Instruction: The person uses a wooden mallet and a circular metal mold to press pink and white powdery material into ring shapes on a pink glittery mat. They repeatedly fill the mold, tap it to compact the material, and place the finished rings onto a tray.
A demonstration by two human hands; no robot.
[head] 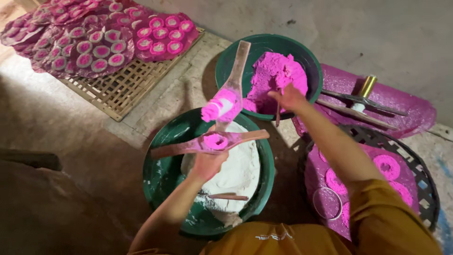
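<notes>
My left hand [207, 163] grips a wooden hinged press mould [222, 137], open over a green basin of white dough [238, 174]. The mould's lower arm holds a pink dough plug, and its raised upper arm [233, 80] carries a pink and white lump. In the far green basin my right hand [289, 97] reaches into pink dough [276, 75], fingers pinched on a small stick and the dough. A thin wooden stick [229, 197] lies on the white dough.
A bamboo lattice tray [118, 92] at the far left carries pink sheets with several pink-and-white ring cakes. At the right, a dark round lattice tray [417, 172] holds pink rings and a metal ring cutter [327, 203]. Another wooden tool [361, 101] lies on a pink sheet.
</notes>
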